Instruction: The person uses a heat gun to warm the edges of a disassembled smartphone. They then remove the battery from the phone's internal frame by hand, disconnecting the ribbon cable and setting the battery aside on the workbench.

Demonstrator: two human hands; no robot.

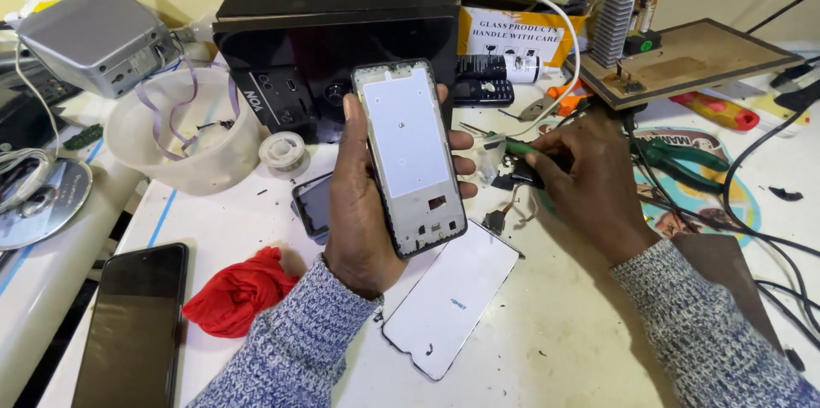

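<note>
My left hand (363, 203) holds a phone frame (408, 156) upright over the white bench, its pale inner side facing me, fingers wrapped around its edges. My right hand (589, 181) rests on the bench to the right, fingertips closed on a green-handled tool (519, 149) beside small dark phone parts (511, 177). A white screen panel (451, 297) lies flat just below the frame. A small dark phone part (313, 205) sits partly hidden behind my left hand.
A black phone (137, 322) lies at the lower left beside a red cloth (239, 290). A black speaker box (337, 23), a white tub (184, 130), a tape roll (283, 152), green pliers (683, 160), a wooden board with electronics (683, 58) and cables (769, 220) crowd the bench.
</note>
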